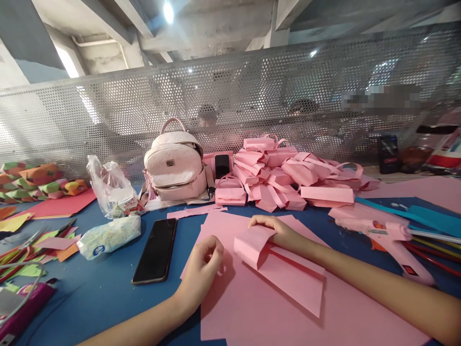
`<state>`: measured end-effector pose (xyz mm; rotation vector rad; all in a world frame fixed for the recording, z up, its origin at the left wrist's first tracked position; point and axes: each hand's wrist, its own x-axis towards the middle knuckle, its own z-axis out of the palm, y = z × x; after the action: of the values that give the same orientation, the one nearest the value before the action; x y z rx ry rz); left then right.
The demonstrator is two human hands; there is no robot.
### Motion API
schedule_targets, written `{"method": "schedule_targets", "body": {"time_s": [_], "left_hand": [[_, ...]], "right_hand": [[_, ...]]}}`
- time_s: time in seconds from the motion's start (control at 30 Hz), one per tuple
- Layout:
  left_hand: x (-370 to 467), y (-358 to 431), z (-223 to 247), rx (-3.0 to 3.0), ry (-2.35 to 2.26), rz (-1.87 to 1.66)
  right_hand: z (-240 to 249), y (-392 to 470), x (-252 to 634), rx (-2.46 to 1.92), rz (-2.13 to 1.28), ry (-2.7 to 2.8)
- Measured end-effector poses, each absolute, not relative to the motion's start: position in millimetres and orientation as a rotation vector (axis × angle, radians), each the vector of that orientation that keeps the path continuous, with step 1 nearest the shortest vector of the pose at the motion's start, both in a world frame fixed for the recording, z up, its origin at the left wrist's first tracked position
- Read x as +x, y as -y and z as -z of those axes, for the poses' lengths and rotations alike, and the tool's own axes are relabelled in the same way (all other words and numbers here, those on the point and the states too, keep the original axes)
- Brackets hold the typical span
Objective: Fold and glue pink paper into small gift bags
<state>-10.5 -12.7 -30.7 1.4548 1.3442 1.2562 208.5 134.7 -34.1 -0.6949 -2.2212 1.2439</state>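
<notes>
My right hand (275, 231) is closed on a folded pink paper piece (288, 274), its fingers over the boxy folded end. Two long flaps of this piece stretch toward the lower right, above large pink paper sheets (245, 322). To the left of it, my left hand (203, 264) is held over the edge of the sheets with its fingers curled in, apart from the folded piece. Nothing shows between those fingers. Behind both hands lies a heap of folded pink paper bags (270, 175) with strip handles.
On the blue table (104, 302) lie a phone (154, 251), a tissue pack (110, 236) and a plastic bag (110, 185). A pink glue gun (391, 240) rests at right. A pink backpack (175, 166) stands before a perforated metal screen (118, 110). Scissors and paper scraps (59, 241) are at left.
</notes>
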Motion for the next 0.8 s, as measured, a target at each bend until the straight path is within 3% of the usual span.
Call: {"method": "schedule_targets", "body": {"time_s": [0.43,0.8], "left_hand": [[-12.1,10.5,31.7,1.480,-1.292,-1.256],[-7.3,15.1,27.7,1.689,-1.383,-1.059]], "right_hand": [[31.7,-132.7,208.1,-0.711,-1.252,2.216],[24.4,-128.2,207.1,-0.746,-1.294,2.160]]}}
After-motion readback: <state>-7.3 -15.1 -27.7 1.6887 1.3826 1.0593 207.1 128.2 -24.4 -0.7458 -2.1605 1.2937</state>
